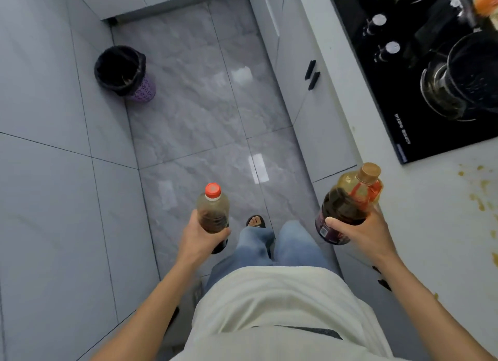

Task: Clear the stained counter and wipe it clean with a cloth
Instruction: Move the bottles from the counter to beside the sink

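Observation:
My left hand grips a small bottle with a red cap, partly filled with dark liquid, held upright over the floor. My right hand grips a larger bottle with a brown cap, an orange collar and dark liquid, held near the counter's front edge. The white counter runs along the right and carries yellow-brown stains below the stove. No cloth is in view.
A black glass stove with knobs, a dark pot and a glass lid sits on the counter at upper right. A purple bin with a black liner stands on the grey tiled floor. Grey cabinet doors line the counter front.

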Tool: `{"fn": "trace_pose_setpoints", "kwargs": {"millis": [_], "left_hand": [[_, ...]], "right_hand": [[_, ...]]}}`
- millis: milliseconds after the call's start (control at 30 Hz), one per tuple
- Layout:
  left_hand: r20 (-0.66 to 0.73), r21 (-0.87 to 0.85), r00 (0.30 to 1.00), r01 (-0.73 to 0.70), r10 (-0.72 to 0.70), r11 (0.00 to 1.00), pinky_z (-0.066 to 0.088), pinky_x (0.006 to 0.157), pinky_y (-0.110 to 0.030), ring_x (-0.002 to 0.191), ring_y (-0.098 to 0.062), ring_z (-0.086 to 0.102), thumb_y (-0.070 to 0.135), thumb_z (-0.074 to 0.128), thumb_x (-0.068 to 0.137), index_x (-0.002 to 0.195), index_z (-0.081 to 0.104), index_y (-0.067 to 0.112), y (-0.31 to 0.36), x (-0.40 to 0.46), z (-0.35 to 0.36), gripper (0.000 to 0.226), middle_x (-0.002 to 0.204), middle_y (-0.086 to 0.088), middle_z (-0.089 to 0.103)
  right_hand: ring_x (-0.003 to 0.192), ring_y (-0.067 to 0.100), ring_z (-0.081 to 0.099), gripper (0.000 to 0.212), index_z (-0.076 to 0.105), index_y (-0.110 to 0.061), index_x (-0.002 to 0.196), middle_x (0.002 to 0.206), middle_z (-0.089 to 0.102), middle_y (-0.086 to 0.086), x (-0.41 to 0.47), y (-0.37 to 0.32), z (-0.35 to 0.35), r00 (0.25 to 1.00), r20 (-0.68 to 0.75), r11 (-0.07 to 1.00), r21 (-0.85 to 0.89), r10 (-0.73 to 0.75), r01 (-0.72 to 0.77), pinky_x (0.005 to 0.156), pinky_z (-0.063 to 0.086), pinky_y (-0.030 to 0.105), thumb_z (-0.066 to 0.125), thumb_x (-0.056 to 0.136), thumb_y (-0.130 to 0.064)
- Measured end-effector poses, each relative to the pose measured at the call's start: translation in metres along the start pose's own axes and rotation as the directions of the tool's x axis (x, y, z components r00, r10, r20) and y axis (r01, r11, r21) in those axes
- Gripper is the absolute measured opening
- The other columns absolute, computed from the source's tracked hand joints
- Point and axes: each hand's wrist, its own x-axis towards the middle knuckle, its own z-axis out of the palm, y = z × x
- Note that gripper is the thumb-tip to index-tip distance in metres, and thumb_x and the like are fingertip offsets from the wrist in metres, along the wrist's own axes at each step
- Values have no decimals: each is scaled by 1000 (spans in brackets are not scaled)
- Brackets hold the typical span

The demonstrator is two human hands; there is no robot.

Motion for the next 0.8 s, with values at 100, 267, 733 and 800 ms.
{"fn": "trace_pose_setpoints", "kwargs": {"millis": [100,267,733,800], "left_hand": [[-16,-27,999,-37,37,999,49,74,-21,92,11,61,51,90,57,115,53,44,25,32,-12,69,99,27,67],[-52,-67,995,-84,81,994,44,70,-8,88,18,61,59,89,55,118,54,44,69,91,-29,74,98,30,67],[-166,-120,977,116,-135,986,51,79,-33,95,-12,69,50,92,57,115,55,38,103,203,-99,70,101,19,69],[-169,-156,972,139,-165,978,54,82,-36,97,-10,70,53,91,53,114,56,37,102,217,-111,72,103,16,71]], "right_hand": [[108,18,64,59,56,-55,101,121,67,-3,14,-13,6,999,-2,999,-21,39,-39,89,50,32,98,63,-38],[104,13,64,62,55,-62,99,120,67,-6,57,-37,9,995,12,993,-57,100,-99,83,51,29,93,51,-58],[114,19,64,86,62,-32,128,126,66,-1,268,-200,52,992,128,994,-105,-12,26,95,55,36,90,52,-60],[116,19,63,86,61,-30,132,126,66,-1,296,-227,65,991,130,994,-91,-42,55,93,54,32,92,56,-57]]}}
